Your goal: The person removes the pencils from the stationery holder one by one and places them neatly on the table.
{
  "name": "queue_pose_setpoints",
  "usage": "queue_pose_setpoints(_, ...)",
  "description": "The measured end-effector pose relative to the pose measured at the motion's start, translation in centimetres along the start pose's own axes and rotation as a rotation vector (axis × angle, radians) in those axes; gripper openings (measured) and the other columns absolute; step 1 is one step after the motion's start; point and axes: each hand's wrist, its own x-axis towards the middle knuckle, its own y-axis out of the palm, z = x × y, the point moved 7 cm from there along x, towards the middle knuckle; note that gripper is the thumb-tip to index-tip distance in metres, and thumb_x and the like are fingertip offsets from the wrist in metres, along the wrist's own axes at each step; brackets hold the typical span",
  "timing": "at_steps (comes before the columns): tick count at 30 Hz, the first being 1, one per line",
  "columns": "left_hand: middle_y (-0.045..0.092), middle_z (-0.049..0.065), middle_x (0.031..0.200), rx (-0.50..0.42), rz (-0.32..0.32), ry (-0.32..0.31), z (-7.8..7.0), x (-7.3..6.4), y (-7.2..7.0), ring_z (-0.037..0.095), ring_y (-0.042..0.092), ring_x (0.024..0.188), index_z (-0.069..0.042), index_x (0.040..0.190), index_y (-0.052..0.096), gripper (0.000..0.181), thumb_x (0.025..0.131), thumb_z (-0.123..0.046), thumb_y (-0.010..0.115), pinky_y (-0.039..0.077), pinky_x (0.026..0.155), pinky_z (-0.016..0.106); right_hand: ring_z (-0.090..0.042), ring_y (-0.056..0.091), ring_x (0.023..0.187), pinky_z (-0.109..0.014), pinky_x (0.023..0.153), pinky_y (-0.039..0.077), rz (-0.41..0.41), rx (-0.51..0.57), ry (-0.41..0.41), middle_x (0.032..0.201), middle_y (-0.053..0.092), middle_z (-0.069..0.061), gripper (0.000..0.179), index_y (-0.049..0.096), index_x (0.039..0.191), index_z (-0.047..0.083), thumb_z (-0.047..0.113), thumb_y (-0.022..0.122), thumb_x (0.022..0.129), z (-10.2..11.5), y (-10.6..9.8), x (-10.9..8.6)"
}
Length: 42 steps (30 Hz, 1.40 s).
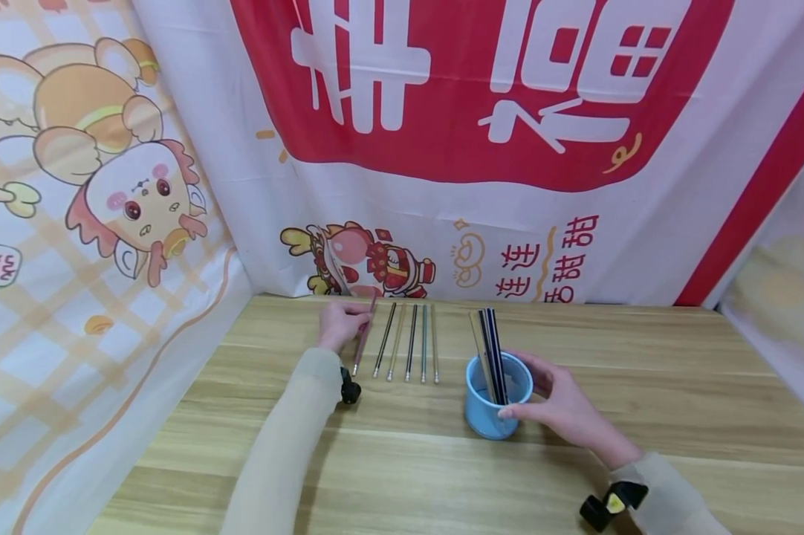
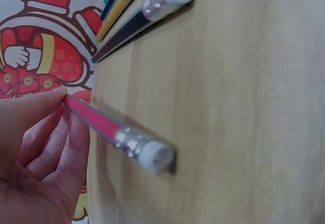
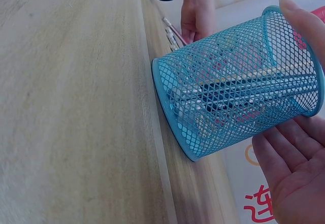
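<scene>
My left hand (image 1: 339,325) pinches a red pencil (image 2: 99,122) between thumb and fingertips. The pencil slants, its white eraser end low toward the wood and its upper part in the fingers. To its right, several pencils in black, yellow, blue and teal lie in a row, among them a black pencil (image 1: 385,339) and a teal pencil (image 1: 424,342), erasers toward me. My right hand (image 1: 569,407) holds a light blue mesh pencil cup (image 3: 218,76), thumb at the near rim, other fingers round the far side. The cup stands upright, with several dark pencils (image 1: 492,349) and a yellowish one inside.
Both arms reach over a wood-grain table (image 1: 402,475). A printed cloth (image 1: 241,223) hangs along its back edge, and another with a cartoon figure (image 1: 141,200) covers the left side. Each wrist carries a small black camera, such as the left one (image 1: 351,390).
</scene>
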Motion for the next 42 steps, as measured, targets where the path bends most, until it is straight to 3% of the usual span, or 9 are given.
queue_pose_setpoints(6,0.076,0.011,0.093,0.054,-0.036,0.032,0.26,0.27,0.41,0.018,0.07,0.073,-0.003,0.099,0.08,0.012,0.088,-0.008,0.081,0.058,0.064,0.025,-0.03,0.052,0.132,-0.029,0.105,0.042,0.003,0.0,0.006,0.144,0.056,-0.011,0.08,0.05,0.148,0.009,0.024,0.09,0.08,-0.09,0.1,0.03)
queue_pose_setpoints(10,0.076,0.01,0.095,0.133,-0.048,0.06,0.29,0.39,0.61,0.024,0.07,0.088,-0.005,0.096,0.081,0.011,0.086,-0.01,0.083,0.058,0.079,0.034,-0.03,0.052,0.132,-0.037,0.107,0.042,0.007,0.004,0.014,0.144,0.055,-0.011,0.08,0.05,0.148,0.009,0.024,0.09,0.08,-0.15,0.13,0.09)
queue_pose_setpoints(14,0.076,0.009,0.096,0.183,-0.046,0.07,0.24,0.54,0.74,0.027,0.066,0.1,-0.007,0.096,0.081,0.011,0.086,-0.012,0.083,0.051,0.091,0.04,-0.03,0.052,0.132,-0.034,0.106,0.043,0.005,0.004,0.014,0.144,0.056,-0.011,0.08,0.05,0.148,0.009,0.023,0.09,0.08,-0.18,0.05,0.11)
queue_pose_setpoints(19,0.076,0.007,0.094,0.165,-0.029,0.012,0.62,0.54,0.83,0.025,0.066,0.092,-0.008,0.097,0.081,0.012,0.085,-0.011,0.083,0.053,0.083,0.037,-0.031,0.053,0.132,-0.023,0.103,0.042,0.01,0.016,0.001,0.144,0.056,-0.012,0.08,0.05,0.148,0.008,0.022,0.09,0.08,-0.09,0.05,0.08)
queue_pose_setpoints(25,0.076,0.007,0.094,0.158,-0.029,0.004,0.71,0.49,0.94,0.023,0.068,0.086,-0.007,0.099,0.08,0.013,0.086,-0.01,0.082,0.055,0.077,0.035,-0.031,0.053,0.131,-0.019,0.101,0.042,0.005,0.014,0.003,0.144,0.056,-0.012,0.08,0.05,0.148,0.009,0.022,0.09,0.08,-0.14,0.05,0.07)
queue_pose_setpoints(42,0.076,0.007,0.096,0.2,-0.061,0.023,0.85,0.69,1.0,0.025,0.064,0.099,-0.008,0.097,0.08,0.014,0.086,-0.016,0.084,0.048,0.093,0.04,-0.031,0.052,0.132,-0.02,0.102,0.041,0.009,0.016,0.014,0.145,0.055,-0.012,0.08,0.049,0.149,0.008,0.021,0.09,0.08,0.04,0.06,0.07)
